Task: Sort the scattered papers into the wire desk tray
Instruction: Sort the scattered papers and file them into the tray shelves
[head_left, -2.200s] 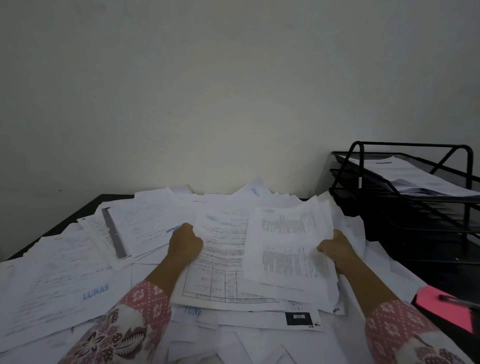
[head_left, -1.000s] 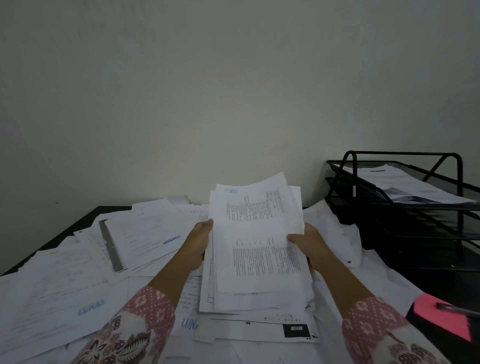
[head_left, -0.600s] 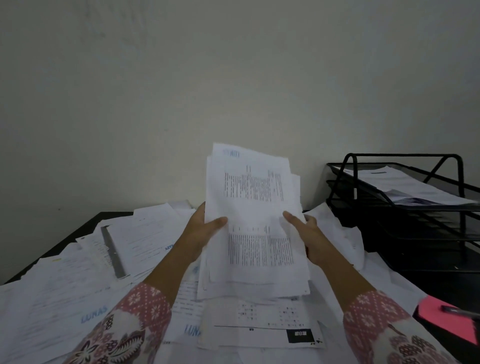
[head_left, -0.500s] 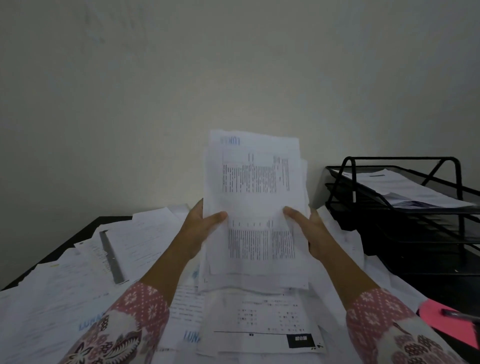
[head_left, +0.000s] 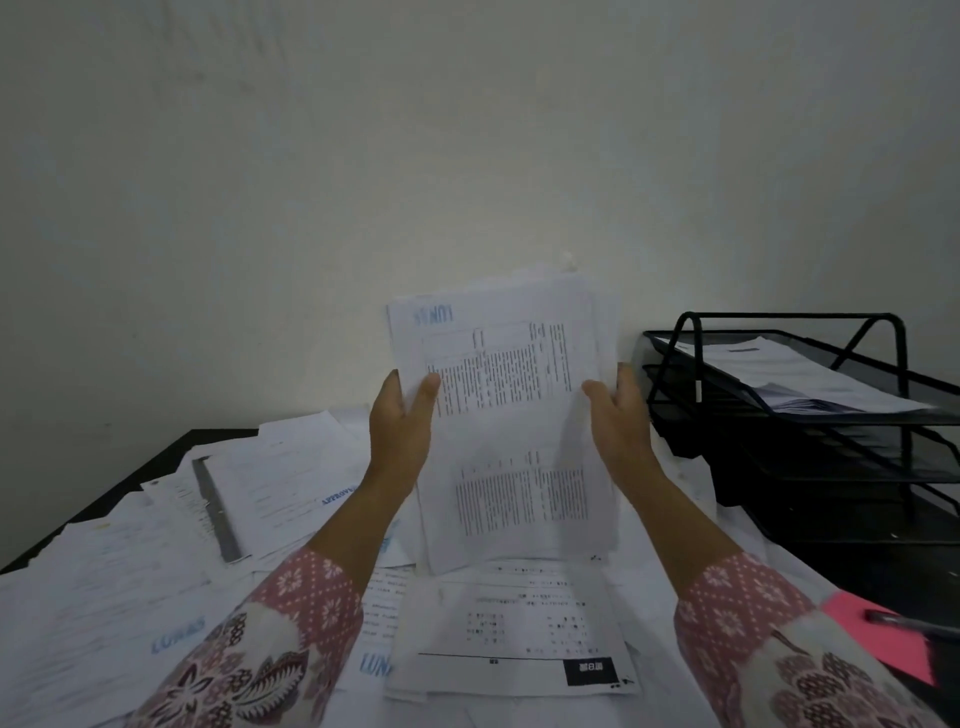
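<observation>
Nearest, loose sheets cover the near and left of the dark table, with a grey ruler among those on the left and a pink notepad at the near right. Above them the left hand and right hand each clamp a side edge of a gathered stack of papers, thumbs on its front, holding it upright with its bottom edge close to the sheets below. Farther right stands the black wire desk tray, whose top tier already holds paper. I judge the step to be squaring the stack: loosen both grips slightly, tap the bottom edge down until the stray top corners align, then carry it right. Compared with 2.2 s ago, the stack has gone from lying fanned on the pile to raised upright and narrower.
</observation>
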